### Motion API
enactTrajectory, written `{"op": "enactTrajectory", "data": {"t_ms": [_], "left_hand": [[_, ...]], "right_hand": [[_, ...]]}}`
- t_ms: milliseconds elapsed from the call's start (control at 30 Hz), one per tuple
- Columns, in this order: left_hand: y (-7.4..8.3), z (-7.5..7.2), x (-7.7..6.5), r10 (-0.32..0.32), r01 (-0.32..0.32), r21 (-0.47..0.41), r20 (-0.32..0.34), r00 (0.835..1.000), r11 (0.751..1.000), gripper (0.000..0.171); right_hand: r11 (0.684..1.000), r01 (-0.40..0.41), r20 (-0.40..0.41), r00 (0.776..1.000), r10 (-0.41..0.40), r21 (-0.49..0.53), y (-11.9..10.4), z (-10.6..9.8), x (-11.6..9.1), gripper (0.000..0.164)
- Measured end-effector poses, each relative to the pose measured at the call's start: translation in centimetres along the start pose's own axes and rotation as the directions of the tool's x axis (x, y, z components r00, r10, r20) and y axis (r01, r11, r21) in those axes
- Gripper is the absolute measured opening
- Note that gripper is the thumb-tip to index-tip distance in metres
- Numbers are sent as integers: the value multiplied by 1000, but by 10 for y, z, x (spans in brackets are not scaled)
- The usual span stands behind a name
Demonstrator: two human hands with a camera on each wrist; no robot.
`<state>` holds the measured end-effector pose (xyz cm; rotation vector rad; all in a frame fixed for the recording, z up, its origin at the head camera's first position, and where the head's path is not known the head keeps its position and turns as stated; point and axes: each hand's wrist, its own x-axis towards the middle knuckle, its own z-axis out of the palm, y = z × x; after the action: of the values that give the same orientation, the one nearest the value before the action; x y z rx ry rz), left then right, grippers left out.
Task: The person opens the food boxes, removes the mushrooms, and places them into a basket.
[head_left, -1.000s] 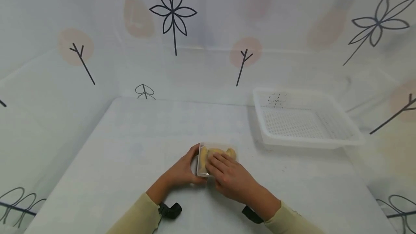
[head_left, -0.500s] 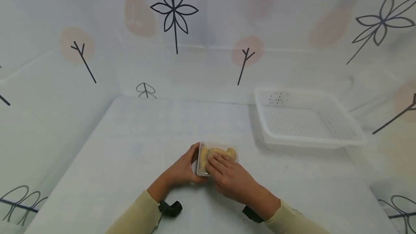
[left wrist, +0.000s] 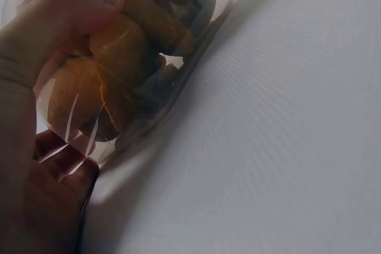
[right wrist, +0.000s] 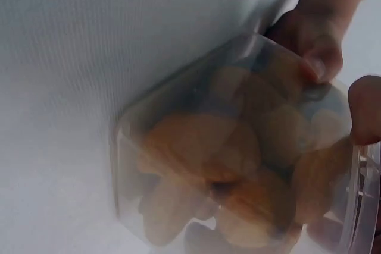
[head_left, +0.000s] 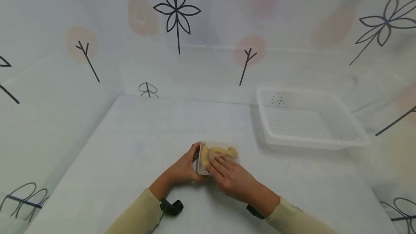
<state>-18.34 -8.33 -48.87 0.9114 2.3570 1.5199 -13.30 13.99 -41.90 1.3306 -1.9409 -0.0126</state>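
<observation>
A small clear plastic box [head_left: 202, 170], full of yellow-brown rounded, curved pieces [head_left: 224, 151], sits at the front middle of the table. My left hand [head_left: 182, 169] grips its left side, fingers round the back corner and thumb at the front. In the left wrist view the thumb [left wrist: 89, 7] overlaps the box wall and fingertips show near its bottom. My right hand [head_left: 232, 176] reaches over the front right of the box, its extended fingers resting on the pieces. The right wrist view shows a digit [right wrist: 366, 111] at the rim. The right fingertips are partly hidden among the pieces.
A white perforated plastic basket [head_left: 299, 124] stands at the back right of the white-covered table [head_left: 156, 129]. White printed cloth walls [head_left: 208, 68] close in the back and both sides. Black wrist straps [head_left: 172, 208] sit by the sleeves.
The head view has shifted slightly, so the scene sits a little to the right. Both hands stay at the box; the right fingers have slid slightly toward the front over the pieces.
</observation>
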Motion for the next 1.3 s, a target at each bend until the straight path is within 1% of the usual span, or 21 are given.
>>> {"op": "enactTrajectory", "data": {"t_ms": [100, 167, 233, 300, 367, 467, 567, 600, 700, 767, 867, 967, 1133, 1233, 1300], "left_hand": [[0, 0, 0, 3, -3, -8, -1, 1000, 1000, 105], [1, -1, 0, -4, 4, -14, 3, 1000, 1000, 106], [1, -1, 0, -13, 13, -22, 11, 1000, 1000, 107], [1, -2, -1, -23, 24, -30, 22, 999, 999, 107], [1, -2, -1, -22, 23, -34, 30, 999, 999, 108], [1, -2, -1, -24, 25, -32, 31, 999, 999, 110], [1, -1, -1, -51, 51, 0, 28, 998, 999, 114], [2, -1, -2, -69, 68, 15, 28, 997, 998, 115], [3, -2, -3, -117, 115, 45, 33, 993, 992, 115], [3, -2, -4, -128, 126, 39, 40, 991, 991, 113], [3, -2, -5, -128, 127, 29, 49, 991, 992, 112], [2, -2, -4, -121, 120, 23, 52, 991, 992, 111], [1, -1, -4, -110, 109, 13, 55, 992, 994, 111], [0, 0, -3, -112, 111, 5, 59, 992, 994, 111], [-1, 1, -3, -115, 115, 4, 59, 992, 993, 111]], "right_hand": [[998, -15, -9, 1000, 15, 60, 5, -2, 3, 39], [992, -38, 10, 999, 37, 117, 9, -6, 7, 32], [984, -66, 56, 997, 58, 168, 13, -10, 11, 28], [965, -117, 120, 989, 91, 235, 19, -16, 15, 32], [932, -200, 203, 969, 142, 303, 25, -23, 18, 37], [855, -342, 326, 919, 219, 389, 36, -31, 25, 34], [785, -444, 404, 873, 272, 431, 46, -35, 30, 30], [769, -467, 420, 862, 286, 436, 50, -36, 31, 29], [731, -512, 431, 842, 323, 452, 60, -38, 34, 27], [706, -534, 433, 833, 344, 466, 67, -38, 36, 25], [683, -554, 426, 825, 373, 476, 77, -36, 39, 24], [669, -578, 418, 811, 409, 468, 86, -33, 42, 23], [661, -607, 384, 794, 472, 442, 100, -22, 42, 22], [651, -635, 383, 772, 508, 416, 108, -12, 40, 23], [640, -658, 390, 752, 531, 398, 114, -6, 39, 24]]}}
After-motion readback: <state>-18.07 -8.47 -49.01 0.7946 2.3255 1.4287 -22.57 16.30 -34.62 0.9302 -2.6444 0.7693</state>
